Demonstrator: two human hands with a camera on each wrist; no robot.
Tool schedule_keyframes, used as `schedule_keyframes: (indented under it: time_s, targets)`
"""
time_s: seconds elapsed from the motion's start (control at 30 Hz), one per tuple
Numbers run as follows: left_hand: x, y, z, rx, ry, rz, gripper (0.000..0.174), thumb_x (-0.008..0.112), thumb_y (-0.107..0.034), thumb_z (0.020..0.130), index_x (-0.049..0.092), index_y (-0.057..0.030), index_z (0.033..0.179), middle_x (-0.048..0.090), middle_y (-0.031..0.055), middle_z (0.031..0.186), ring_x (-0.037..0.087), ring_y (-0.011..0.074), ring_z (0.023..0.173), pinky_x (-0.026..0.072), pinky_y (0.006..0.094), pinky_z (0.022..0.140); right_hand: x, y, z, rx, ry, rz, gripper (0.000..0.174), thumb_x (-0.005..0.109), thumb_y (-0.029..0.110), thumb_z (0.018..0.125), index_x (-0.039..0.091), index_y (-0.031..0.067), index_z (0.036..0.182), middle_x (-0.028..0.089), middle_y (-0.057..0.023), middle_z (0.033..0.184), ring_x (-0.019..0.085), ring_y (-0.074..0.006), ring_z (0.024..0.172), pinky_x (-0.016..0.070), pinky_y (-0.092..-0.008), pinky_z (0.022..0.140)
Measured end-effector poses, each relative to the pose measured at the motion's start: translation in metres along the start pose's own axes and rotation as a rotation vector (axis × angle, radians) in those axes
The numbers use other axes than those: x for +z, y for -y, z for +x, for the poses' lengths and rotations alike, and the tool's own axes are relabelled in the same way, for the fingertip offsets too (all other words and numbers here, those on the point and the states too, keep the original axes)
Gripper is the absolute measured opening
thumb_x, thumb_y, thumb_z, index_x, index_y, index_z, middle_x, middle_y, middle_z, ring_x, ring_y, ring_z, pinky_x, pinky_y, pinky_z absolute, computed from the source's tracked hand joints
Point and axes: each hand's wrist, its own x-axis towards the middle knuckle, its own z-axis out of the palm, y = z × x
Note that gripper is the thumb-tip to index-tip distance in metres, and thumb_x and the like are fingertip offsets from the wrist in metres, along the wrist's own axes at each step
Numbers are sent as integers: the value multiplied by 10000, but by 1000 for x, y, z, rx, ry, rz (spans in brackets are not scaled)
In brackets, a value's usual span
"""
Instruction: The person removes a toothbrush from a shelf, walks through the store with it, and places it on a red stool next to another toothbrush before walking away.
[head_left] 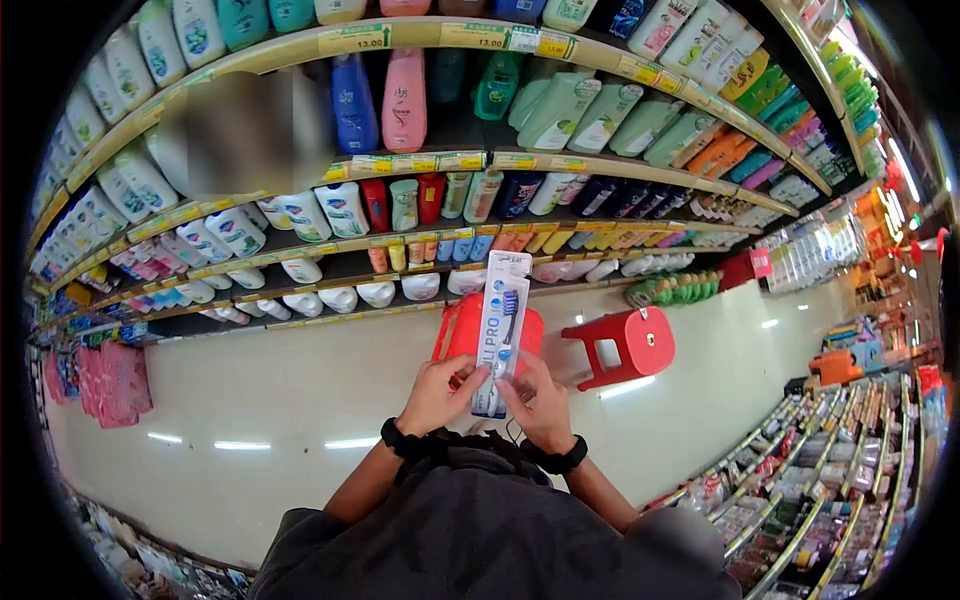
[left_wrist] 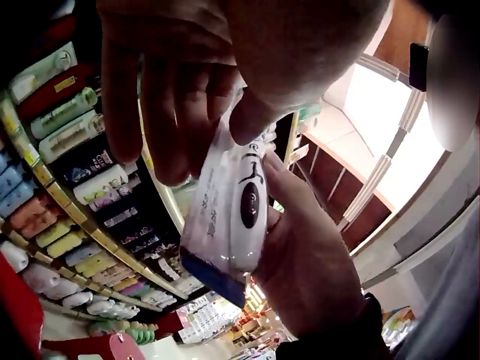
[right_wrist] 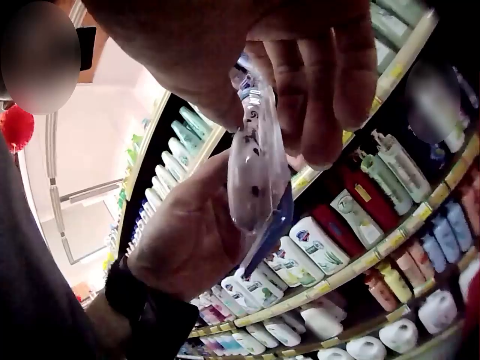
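On my head feed, the toothbrush pack [head_left: 497,335] is up in the air in front of the torso, between both hands, overlapping a red stool [head_left: 530,322] behind it. Its long axis runs away from the body, nearly straight up my view with the far end leaning slightly right. The hang-hole end of the card points outward to the shelves [head_left: 480,160]; the brush head [head_left: 510,302] lies toward that same far end, its handle toward the body, and the printed lettering follows the length. The front face is turned up to me. I have the left hand [head_left: 440,390] pinching the near end by its left edge and the right hand [head_left: 541,402] pinching it at the right, thumbs and fingers clamped on the pack. A second red stool [head_left: 645,345] stands on the pale floor [head_left: 370,385] to the right.
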Motion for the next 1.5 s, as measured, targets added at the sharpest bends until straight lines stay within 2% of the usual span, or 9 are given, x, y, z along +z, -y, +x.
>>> schedule_keyframes:
  time_s: [0.13, 0.23, 0.33, 0.53, 0.8, 0.93, 1.2, 1.4, 1.5]
  targets:
    - [-13, 11, 14, -11, 46, -18, 199, 691, -173, 926, 709, -4, 1031, 704, 130, 759, 687, 207, 630, 524, 305, 596, 16, 5, 6, -6, -64, -46, 556, 757, 178, 886, 508, 57, 1367, 659, -64, 711, 681, -187, 612, 549, -321, 575]
    - [-22, 11, 22, 3, 82, -9, 183, 722, -152, 907, 720, 9, 994, 693, 90, 754, 633, 139, 634, 512, 285, 606, 19, 10, 9, 42, -61, -20, 563, 755, 169, 889, 496, 48, 1374, 664, -76, 716, 689, -192, 622, 552, -326, 581]
    - [-29, 12, 26, 68, 68, -7, 165, 735, -136, 893, 720, 11, 968, 688, 84, 746, 630, 133, 631, 509, 284, 602, 21, 12, 15, 35, -57, -9, 563, 751, 178, 896, 492, 47, 1378, 672, -85, 727, 689, -193, 624, 551, -330, 584]
    - [-35, 5, 32, 74, 86, -60, 143, 742, -119, 882, 721, 17, 922, 691, 82, 747, 635, 131, 634, 508, 282, 593, 19, 13, 28, 27, -32, 17, 547, 742, 190, 907, 492, 38, 1369, 691, -111, 756, 702, -208, 646, 552, -333, 594]
    - [-26, -1, 42, 62, 173, -62, 159, 759, -130, 869, 733, 15, 928, 713, 114, 797, 658, 170, 640, 517, 290, 594, 9, 4, 32, 38, -49, 27, 492, 714, 168, 922, 498, 10, 1335, 691, -141, 758, 701, -231, 645, 545, -344, 585]
    - [-15, 1, 47, 162, 115, -23, 177, 772, -181, 862, 745, -19, 928, 700, 100, 757, 657, 181, 598, 507, 286, 553, 0, -8, 39, -14, -5, -9, 457, 694, 147, 928, 499, -3, 1313, 683, -159, 763, 695, -258, 635, 532, -361, 572]
    - [17, -29, 60, 141, 65, -36, 194, 839, -136, 784, 753, 2, 891, 709, 89, 772, 660, 150, 640, 517, 270, 599, -33, -33, 57, -164, 33, 11, 375, 634, 145, 951, 504, 2, 1272, 669, -188, 805, 682, -367, 702, 519, -423, 594]
    - [42, -46, 73, 147, 58, 72, 211, 861, -142, 758, 757, -11, 887, 711, 75, 766, 658, 136, 654, 522, 269, 621, -53, -53, 63, -91, 89, 124, 350, 595, 184, 973, 506, 16, 1266, 668, -201, 835, 675, -401, 742, 511, -456, 624]
    - [53, -41, 77, 133, 49, 106, 214, 861, -149, 761, 751, -9, 880, 711, 70, 765, 657, 132, 656, 522, 269, 621, -62, -59, 65, -19, 119, 181, 284, 579, 162, 972, 553, 24, 1218, 677, -224, 911, 684, -433, 811, 550, -444, 706]
